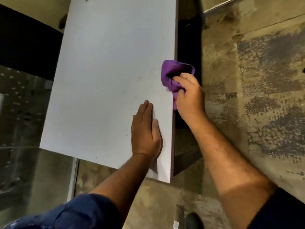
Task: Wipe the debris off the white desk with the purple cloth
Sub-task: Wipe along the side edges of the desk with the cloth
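Right hand (189, 95) grips purple cloth (173, 71) at white desk (107, 71) right edge.

I see a worn, mottled concrete floor (257, 66) filling the right side. Left of it a dark shadowed gap (188, 47) runs alongside; farther left, a black panel (28, 52).

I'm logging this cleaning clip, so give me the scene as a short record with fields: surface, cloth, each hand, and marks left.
surface: white desk, seen from above
cloth: purple cloth, bunched at the desk's right edge
right hand: grips the cloth
left hand: flat, fingers straight, on the desktop
marks left: a few small dark specks near the front
floor: worn, mottled concrete
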A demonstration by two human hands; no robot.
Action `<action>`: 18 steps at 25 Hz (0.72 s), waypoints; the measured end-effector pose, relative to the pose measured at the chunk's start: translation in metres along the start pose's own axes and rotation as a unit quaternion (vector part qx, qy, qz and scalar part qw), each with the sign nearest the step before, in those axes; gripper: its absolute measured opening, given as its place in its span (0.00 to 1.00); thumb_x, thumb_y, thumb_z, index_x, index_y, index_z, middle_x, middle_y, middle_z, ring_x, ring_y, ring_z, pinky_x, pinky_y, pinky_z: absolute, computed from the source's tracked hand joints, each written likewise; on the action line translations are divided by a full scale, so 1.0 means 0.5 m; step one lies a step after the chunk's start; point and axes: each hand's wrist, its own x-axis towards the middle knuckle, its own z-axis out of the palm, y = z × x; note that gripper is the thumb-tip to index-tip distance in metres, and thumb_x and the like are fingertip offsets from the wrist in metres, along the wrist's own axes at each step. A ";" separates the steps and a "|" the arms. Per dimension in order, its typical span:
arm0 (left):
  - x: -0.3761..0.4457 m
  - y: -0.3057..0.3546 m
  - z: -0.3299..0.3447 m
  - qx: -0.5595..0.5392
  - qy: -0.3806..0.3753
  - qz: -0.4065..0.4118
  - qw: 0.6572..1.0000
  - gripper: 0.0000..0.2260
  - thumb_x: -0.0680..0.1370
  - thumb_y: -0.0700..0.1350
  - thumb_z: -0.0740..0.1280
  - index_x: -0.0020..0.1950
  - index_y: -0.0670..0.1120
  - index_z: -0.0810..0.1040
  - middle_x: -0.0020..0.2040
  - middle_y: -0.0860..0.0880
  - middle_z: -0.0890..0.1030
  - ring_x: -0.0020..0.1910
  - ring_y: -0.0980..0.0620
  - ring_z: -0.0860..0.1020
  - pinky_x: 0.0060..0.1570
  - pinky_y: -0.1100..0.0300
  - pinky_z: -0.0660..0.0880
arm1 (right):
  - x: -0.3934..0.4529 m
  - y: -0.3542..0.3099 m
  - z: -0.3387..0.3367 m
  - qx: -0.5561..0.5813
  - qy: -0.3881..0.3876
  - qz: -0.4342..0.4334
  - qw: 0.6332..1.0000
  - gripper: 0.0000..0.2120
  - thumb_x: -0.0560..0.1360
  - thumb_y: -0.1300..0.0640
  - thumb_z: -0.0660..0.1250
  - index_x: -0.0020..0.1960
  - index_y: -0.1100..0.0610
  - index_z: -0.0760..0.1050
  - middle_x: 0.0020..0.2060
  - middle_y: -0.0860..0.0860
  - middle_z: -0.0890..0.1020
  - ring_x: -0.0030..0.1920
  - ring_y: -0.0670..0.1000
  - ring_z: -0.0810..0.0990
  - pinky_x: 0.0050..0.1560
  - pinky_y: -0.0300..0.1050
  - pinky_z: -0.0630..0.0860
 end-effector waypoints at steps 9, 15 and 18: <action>0.015 -0.001 -0.011 -0.012 0.004 0.012 1.000 0.24 0.85 0.46 0.58 0.83 0.49 0.68 0.84 0.51 0.67 0.83 0.51 0.63 0.84 0.45 0.58 | -0.267 -0.056 -0.116 -0.083 -0.222 -0.066 0.969 0.16 0.72 0.78 0.64 0.49 0.66 0.87 0.51 0.53 0.83 0.54 0.43 0.81 0.57 0.36 0.78; 0.014 -0.005 -0.014 -0.031 0.002 0.016 0.999 0.25 0.85 0.47 0.60 0.83 0.50 0.67 0.84 0.51 0.67 0.83 0.50 0.63 0.84 0.46 0.57 | -0.003 -0.167 -0.047 -0.132 -0.061 -0.189 0.971 0.18 0.76 0.71 0.69 0.63 0.61 0.83 0.56 0.49 0.82 0.58 0.35 0.76 0.64 0.26 0.68; 0.018 -0.003 -0.011 -0.026 0.016 0.015 0.999 0.24 0.85 0.50 0.58 0.83 0.51 0.67 0.83 0.51 0.68 0.83 0.49 0.65 0.84 0.46 0.57 | 0.119 -0.176 0.079 -0.332 -0.257 -0.221 0.880 0.23 0.83 0.51 0.69 0.77 0.52 0.75 0.76 0.50 0.76 0.76 0.48 0.71 0.77 0.42 0.64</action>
